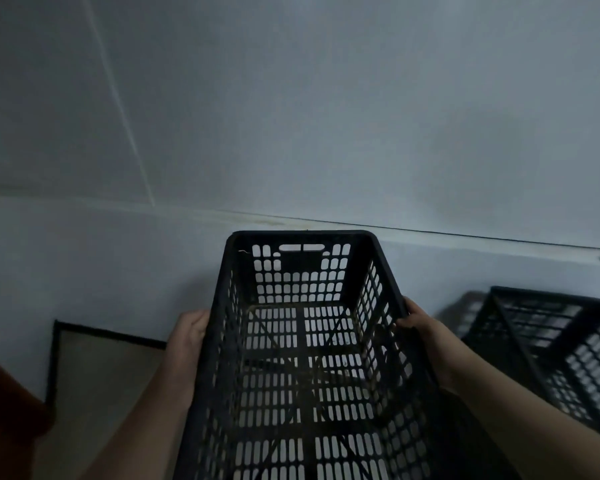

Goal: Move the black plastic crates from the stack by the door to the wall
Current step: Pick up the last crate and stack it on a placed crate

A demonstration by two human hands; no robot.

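A black plastic crate with slotted walls and floor fills the lower middle of the head view, empty and open side up, its far end toward the pale wall. My left hand grips its left long rim from outside. My right hand grips the right rim, fingers curled over the edge. Whether the crate rests on the floor or hangs above it I cannot tell. A second black crate lies by the wall at the right, blurred.
A pale wall base runs across the view under a dark line. At lower left is a beige floor patch edged in black, and a reddish-brown object at the left edge.
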